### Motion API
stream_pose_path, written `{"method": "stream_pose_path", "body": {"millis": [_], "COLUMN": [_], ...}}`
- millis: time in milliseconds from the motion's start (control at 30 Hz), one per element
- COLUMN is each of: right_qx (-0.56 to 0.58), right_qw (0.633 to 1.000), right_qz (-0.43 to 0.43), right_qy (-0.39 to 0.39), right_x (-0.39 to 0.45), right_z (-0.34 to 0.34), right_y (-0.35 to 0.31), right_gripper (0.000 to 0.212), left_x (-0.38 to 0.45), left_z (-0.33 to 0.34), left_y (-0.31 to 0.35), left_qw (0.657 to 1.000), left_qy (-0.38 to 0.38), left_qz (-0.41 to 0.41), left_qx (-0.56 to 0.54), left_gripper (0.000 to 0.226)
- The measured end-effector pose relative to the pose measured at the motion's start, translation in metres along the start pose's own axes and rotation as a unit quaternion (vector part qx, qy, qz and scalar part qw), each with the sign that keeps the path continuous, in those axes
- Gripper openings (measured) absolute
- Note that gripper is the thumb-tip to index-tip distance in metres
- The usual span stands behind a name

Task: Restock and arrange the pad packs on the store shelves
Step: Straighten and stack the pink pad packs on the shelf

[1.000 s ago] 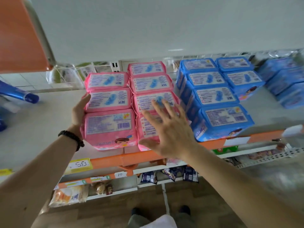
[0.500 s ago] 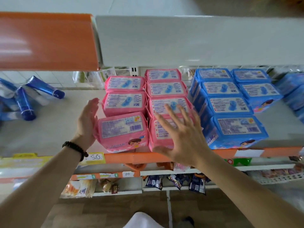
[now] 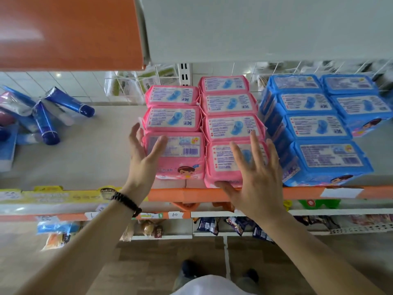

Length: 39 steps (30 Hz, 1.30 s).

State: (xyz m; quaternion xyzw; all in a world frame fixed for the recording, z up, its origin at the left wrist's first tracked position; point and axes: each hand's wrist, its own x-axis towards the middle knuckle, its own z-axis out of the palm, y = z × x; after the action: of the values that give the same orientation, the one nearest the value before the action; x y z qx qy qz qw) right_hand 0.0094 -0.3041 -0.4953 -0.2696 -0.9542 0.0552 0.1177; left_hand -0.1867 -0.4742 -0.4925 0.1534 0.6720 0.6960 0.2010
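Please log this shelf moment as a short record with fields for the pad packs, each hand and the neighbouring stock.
pink pad packs: two rows running front to back, three in the left row, four in the right
blue pad packs: two rows to the right of the pink ones
left hand: open, against the left side of the front-left pink pack
right hand: open, fingers spread over the front-right pink pack, thumb at its lower front edge
shelf: orange front rail
blue tubes: lying loosely at far left
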Motion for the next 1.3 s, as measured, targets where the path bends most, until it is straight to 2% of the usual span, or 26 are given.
{"method": "stream_pose_path", "body": {"millis": [167, 333, 500, 633, 800, 867, 1000, 1133, 1300], "right_qx": [-0.001, 0.01, 0.022, 0.03, 0.126, 0.16, 0.23, 0.261, 0.262], "right_qw": [1.0, 0.999, 0.999, 0.999, 0.988, 0.982, 0.963, 0.956, 0.958], "right_qz": [0.006, 0.017, 0.02, 0.02, 0.052, 0.07, 0.096, 0.108, 0.093], "right_qy": [0.012, 0.026, 0.032, 0.037, 0.072, 0.076, 0.098, 0.076, 0.071], "right_x": [-0.001, -0.006, -0.006, -0.007, -0.021, -0.025, -0.027, -0.029, -0.027], "right_z": [0.003, 0.001, 0.002, 0.0, 0.001, 0.004, 0.005, 0.0, 0.009], "right_y": [0.001, 0.0, -0.003, -0.002, 0.001, 0.002, 0.002, 0.009, 0.015], "right_gripper": [0.096, 0.101, 0.099, 0.104, 0.114, 0.118, 0.122, 0.121, 0.113], "left_x": [0.014, 0.019, 0.016, 0.02, 0.061, 0.08, 0.085, 0.081, 0.079], "left_z": [-0.001, -0.003, -0.002, -0.009, -0.029, -0.03, -0.012, -0.003, -0.003], "left_y": [-0.006, -0.003, -0.002, 0.001, 0.017, 0.022, 0.019, 0.01, -0.001], "left_qw": [0.999, 0.996, 0.99, 0.998, 0.99, 0.987, 0.971, 0.964, 0.954], "left_qy": [-0.013, 0.06, 0.054, 0.033, 0.074, 0.035, -0.096, -0.102, -0.127], "left_qz": [-0.02, -0.01, 0.016, -0.028, -0.089, -0.122, -0.191, -0.209, -0.204], "left_qx": [-0.031, 0.062, 0.129, 0.036, -0.078, -0.098, -0.104, -0.131, -0.178], "left_gripper": [0.079, 0.052, 0.04, 0.039, 0.046, 0.056, 0.039, 0.039, 0.054]}}
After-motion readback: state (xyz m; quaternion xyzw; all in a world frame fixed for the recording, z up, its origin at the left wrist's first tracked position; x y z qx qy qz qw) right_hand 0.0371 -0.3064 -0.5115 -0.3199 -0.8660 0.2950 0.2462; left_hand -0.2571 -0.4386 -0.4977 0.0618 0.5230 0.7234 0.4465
